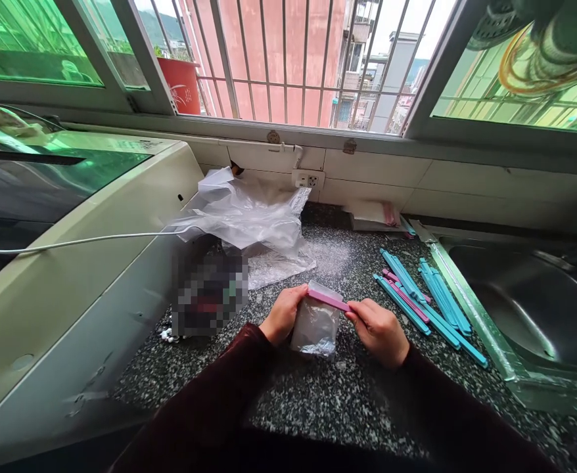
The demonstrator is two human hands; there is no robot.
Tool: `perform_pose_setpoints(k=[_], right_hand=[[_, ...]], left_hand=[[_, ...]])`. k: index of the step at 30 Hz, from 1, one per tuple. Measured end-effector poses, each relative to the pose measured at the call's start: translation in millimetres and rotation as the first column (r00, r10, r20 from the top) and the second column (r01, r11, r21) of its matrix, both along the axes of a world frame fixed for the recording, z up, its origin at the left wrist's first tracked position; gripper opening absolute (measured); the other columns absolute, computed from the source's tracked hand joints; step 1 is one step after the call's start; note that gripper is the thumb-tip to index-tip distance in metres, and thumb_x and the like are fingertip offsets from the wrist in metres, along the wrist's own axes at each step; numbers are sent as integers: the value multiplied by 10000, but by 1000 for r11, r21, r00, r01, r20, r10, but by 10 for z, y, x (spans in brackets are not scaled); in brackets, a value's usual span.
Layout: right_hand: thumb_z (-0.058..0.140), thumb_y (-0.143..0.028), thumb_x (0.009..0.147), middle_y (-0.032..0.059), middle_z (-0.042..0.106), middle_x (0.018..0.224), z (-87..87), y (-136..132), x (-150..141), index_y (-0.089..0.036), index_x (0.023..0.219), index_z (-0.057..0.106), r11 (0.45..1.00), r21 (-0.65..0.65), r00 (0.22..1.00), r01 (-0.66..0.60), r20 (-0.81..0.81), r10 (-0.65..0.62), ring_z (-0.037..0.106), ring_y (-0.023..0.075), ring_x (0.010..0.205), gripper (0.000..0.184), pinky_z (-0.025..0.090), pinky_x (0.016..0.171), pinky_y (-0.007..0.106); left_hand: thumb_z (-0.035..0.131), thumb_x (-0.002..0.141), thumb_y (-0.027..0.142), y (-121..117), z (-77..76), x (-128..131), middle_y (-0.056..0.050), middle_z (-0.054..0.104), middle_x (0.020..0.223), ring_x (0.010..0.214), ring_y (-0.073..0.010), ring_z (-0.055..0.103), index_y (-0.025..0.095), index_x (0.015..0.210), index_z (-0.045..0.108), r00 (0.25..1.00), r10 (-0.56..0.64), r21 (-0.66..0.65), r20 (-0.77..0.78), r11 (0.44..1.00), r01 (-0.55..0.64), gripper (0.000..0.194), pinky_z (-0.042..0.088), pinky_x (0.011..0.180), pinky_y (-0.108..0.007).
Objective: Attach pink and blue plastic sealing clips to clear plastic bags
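Note:
A pink bag sealing clip (328, 300) lies across the top of a small clear plastic bag (315, 327), just above the speckled counter. My left hand (283, 314) is closed at the clip's left end and the bag's upper corner. My right hand (378, 330) pinches the clip's right end. A short strip of the bag sticks out above the clip. To the right of my right hand, several blue sealing clips (443, 295) and a few pink clips (407, 297) lie in a loose pile.
A metal sink (510, 289) borders the counter (313, 401) on the right. Crumpled clear plastic (253, 217) lies at the back left, beside a large pale appliance (135, 223). Flat bags (374, 215) rest against the tiled wall. A blurred-out dark object (209, 286) is left of my hands.

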State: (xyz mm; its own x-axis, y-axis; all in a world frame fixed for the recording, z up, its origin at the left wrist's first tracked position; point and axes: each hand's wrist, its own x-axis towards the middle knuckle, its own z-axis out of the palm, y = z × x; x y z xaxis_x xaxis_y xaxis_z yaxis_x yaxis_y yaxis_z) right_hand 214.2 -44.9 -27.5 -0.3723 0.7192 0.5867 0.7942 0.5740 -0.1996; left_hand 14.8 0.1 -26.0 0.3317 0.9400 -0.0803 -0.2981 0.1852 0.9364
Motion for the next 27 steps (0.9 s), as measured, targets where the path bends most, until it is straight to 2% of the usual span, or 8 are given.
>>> perform_pose_setpoints(k=[12,23,27], right_hand=[[442,-185,881,42,587,679,9,0,3,-168,892,596,999,31,999,-20,-40,22,575,123,580,156,486,542,222],[469,-166,864,47,602,697,37,9,-3,-165,913,588,998,49,995,-39,-91,44,582,131,594,129,493,552,232],[469,-173,861,51,622,728,96,-6,-7,-174,933,587,999,37,986,-39,-158,44,592,140,625,139,499,582,252]], left_hand=[[592,695,465,-7,-83,-1,-11,574,602,564,-117,440,117,606,599,999,4,-54,50,999,-1,360,317,569,-249],[647,624,503,-19,-35,37,-7,565,544,530,-120,471,115,594,595,992,18,-170,122,985,3,393,344,556,-250],[641,632,480,-16,-39,47,-4,568,557,525,-116,469,112,624,593,990,54,-197,129,980,-27,371,342,549,-248]])
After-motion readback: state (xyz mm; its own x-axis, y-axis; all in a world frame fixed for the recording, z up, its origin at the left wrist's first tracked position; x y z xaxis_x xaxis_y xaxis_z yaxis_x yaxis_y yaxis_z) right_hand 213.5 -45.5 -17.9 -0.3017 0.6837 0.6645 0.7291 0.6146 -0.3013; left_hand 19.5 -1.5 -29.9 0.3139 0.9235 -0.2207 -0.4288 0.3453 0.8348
